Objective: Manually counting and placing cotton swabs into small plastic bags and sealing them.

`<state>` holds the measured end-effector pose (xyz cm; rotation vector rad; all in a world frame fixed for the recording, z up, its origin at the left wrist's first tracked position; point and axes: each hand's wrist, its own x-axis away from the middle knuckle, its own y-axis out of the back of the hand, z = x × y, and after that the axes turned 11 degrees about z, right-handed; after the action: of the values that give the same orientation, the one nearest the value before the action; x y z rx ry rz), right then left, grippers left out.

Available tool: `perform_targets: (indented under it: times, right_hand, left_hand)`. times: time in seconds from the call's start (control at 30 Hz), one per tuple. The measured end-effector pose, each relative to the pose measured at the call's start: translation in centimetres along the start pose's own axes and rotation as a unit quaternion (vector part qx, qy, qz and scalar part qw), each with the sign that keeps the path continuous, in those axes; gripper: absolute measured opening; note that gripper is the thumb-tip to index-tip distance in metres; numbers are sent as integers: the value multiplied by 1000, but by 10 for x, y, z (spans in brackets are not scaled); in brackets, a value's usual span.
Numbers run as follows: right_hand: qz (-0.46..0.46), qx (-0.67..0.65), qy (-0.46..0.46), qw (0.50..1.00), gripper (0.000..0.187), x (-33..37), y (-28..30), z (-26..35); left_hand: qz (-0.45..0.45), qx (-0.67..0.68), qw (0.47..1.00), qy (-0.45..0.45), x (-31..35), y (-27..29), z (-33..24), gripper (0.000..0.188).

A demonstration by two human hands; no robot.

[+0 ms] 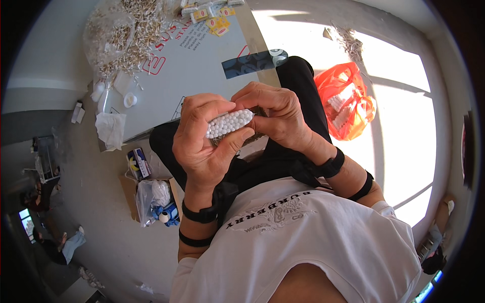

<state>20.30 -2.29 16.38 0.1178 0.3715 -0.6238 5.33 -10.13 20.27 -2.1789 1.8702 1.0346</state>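
Holding a bundle of cotton swabs tight, left hand wrapped around, right hand pinching the end, keeps tips level

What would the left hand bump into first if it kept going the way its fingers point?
Most likely the right hand: the left hand curls around the bundle of white-tipped cotton swabs, fingers aimed across at it, and they look nearly touching, though depth is unclear.
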Motion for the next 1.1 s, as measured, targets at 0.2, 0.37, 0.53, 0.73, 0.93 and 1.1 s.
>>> perform_targets:
  times: [0.2, 0.37, 0.53, 0.73, 0.93, 1.1]
  right_hand:
    - [4, 17, 11, 1000, 30, 0, 0, 0]
    - [10, 62, 43, 997, 32, -4, 1, 6]
    - [7, 92, 48, 995, 34, -4, 0, 8]
    - [2, 108, 77, 991, 35, -6, -1, 7]
    - [11, 128, 77, 989, 35, -4, 3, 4]
    - [3, 101, 54, 993, 36, -4, 8, 8]
  left_hand:
    - [15, -111, 993, -43, 0, 6, 1, 36]
    - [23, -140, 987, -74, -2, 7, -1, 33]
    - [32, -120, 989, -75, -2, 6, 1, 29]
    - [35, -100, 993, -53, -3, 7, 0, 28]
    - [35, -92, 995, -22, -1, 4, -3, 33]
    - [7, -42, 999, 9, -1, 6, 1, 35]
